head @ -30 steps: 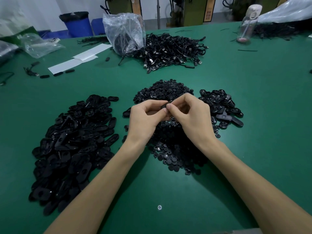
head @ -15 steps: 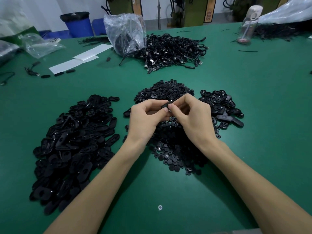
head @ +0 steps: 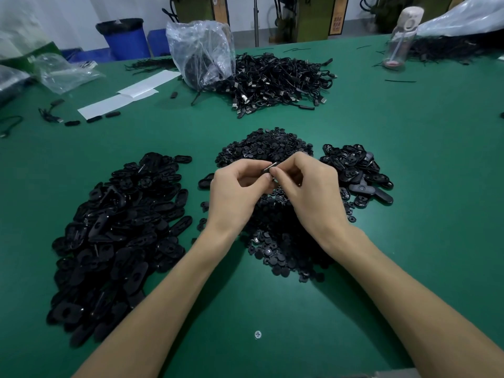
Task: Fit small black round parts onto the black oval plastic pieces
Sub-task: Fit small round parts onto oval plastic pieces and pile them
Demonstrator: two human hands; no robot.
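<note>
My left hand [head: 234,192] and my right hand [head: 308,192] meet above the middle of the green table, fingertips together. Between them they pinch one black oval piece [head: 270,167], seen edge-on and mostly hidden by my fingers. Whether a round part sits in it I cannot tell. Under my hands spreads a heap of small black round parts [head: 283,241]. A big pile of loose black oval pieces [head: 117,230] lies to the left. A smaller pile of oval pieces [head: 354,170] lies to the right.
At the back sit a heap of black cables [head: 278,80] and a clear plastic bag [head: 201,55]. White paper strips [head: 122,98] lie back left, a water bottle [head: 401,36] back right. A screw head [head: 257,334] shows in the table near me.
My hands stay in the same place; the fingers have shifted slightly, and the oval piece between them has turned more edge-on.
</note>
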